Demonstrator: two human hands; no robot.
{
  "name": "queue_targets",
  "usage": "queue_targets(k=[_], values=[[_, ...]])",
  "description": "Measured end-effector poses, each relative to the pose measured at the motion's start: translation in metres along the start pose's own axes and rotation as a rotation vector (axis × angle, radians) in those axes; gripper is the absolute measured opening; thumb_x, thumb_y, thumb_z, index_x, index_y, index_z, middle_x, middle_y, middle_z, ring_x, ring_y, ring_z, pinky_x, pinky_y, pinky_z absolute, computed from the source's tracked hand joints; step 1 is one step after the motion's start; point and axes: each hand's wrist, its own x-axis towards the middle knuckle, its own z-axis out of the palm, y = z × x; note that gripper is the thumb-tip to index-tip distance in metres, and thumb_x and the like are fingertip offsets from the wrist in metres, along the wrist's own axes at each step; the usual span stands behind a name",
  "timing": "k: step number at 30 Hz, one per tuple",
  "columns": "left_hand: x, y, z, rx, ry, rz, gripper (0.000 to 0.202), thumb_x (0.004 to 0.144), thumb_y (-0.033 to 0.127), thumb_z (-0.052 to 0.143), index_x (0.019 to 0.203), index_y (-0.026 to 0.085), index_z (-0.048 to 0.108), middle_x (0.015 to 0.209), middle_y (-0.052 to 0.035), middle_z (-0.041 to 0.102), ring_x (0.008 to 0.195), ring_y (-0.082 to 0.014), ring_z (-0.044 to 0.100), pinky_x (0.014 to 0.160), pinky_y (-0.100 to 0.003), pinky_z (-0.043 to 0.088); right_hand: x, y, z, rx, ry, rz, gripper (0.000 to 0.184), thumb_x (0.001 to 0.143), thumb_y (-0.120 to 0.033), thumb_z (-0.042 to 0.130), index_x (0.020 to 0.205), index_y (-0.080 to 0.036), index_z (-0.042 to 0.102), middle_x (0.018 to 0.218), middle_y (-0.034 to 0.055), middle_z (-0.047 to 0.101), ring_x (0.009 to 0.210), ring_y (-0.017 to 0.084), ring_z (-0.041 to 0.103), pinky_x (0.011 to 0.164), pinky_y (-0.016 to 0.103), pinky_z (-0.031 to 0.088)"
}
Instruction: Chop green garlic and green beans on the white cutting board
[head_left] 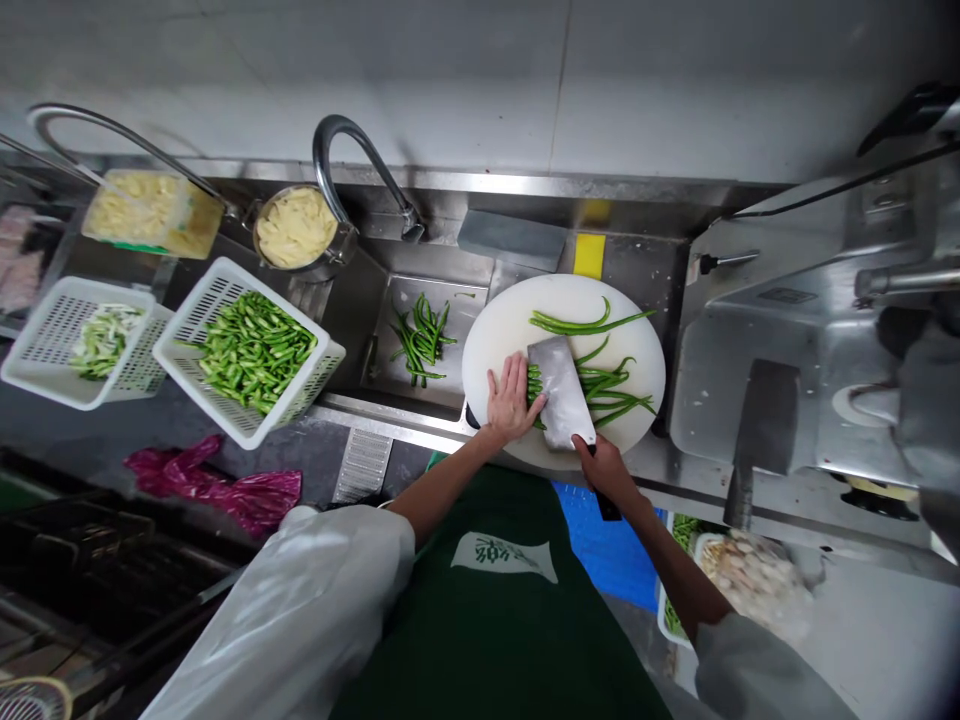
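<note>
Green chili pieces sit in a white perforated basket; whole chilies lie in the sink. On the round white board, left hand laid flat, fingers extended, nothing visibly gripped, thumb beside a chili bunch. Cleaver crosses the bunch; right hand closed round its handle. Step in hand, judged: cutting. Next move calls for left fingertips clear of the edge.

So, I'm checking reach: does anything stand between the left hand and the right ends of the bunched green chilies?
Yes: the cleaver in the right hand is across the green chilies, between the left hand and those ends.
</note>
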Motion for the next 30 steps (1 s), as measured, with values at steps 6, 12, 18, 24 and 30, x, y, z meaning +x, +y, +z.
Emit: queue_targets(k=[6,12,18,24,30], values=[[-0.001,-0.002,-0.002,-0.016,-0.006,0.019,0.081,0.103,0.058,0.028,0.164,0.007,0.012,0.171,-0.0167,0.014,0.16,-0.0288,0.004,0.128,-0.059,0.003,0.002,-0.011,0.015,-0.125,-0.01,0.016,0.052,0.096,-0.06,0.041,0.085,-0.015,0.066,0.076,0.0163,0.072,0.078,0.028,0.069,0.07,0.032,0.046],[0.0,-0.003,-0.001,-0.038,-0.028,0.02,0.079,0.104,0.055,0.028,0.164,0.007,0.011,0.17,-0.0174,0.015,0.16,-0.029,0.005,0.128,-0.06,0.001,0.003,-0.042,0.044,-0.234,0.062,0.105,0.05,0.102,-0.052,0.04,0.098,-0.01,0.068,0.093,0.0256,0.074,0.09,0.032,0.071,0.073,0.034,0.046],[-0.003,-0.01,-0.003,-0.053,-0.021,0.039,0.074,0.105,0.05,0.027,0.165,0.011,0.009,0.17,-0.0171,0.018,0.159,-0.0291,0.012,0.127,-0.062,0.003,0.001,-0.035,0.023,-0.129,0.101,0.027,0.045,0.098,-0.053,0.044,0.091,-0.015,0.068,0.091,0.0211,0.075,0.092,0.031,0.07,0.076,0.033,0.046],[0.001,0.006,-0.007,-0.006,0.002,0.068,0.076,0.105,0.052,0.026,0.165,0.009,0.008,0.17,-0.0166,0.013,0.16,-0.0288,0.008,0.128,-0.06,0.0,-0.014,0.003,-0.012,0.036,0.186,0.109,0.049,0.092,-0.062,0.046,0.085,-0.018,0.066,0.078,0.013,0.073,0.079,0.026,0.068,0.067,0.03,0.045],[0.007,0.021,0.002,0.0,-0.044,0.104,0.083,0.103,0.059,0.03,0.165,0.009,0.009,0.17,-0.0152,0.014,0.16,-0.0303,0.007,0.129,-0.059,0.002,-0.029,0.009,-0.007,-0.003,0.154,0.192,0.05,0.092,-0.061,0.044,0.088,-0.017,0.067,0.084,0.0155,0.073,0.081,0.027,0.068,0.071,0.033,0.046]])
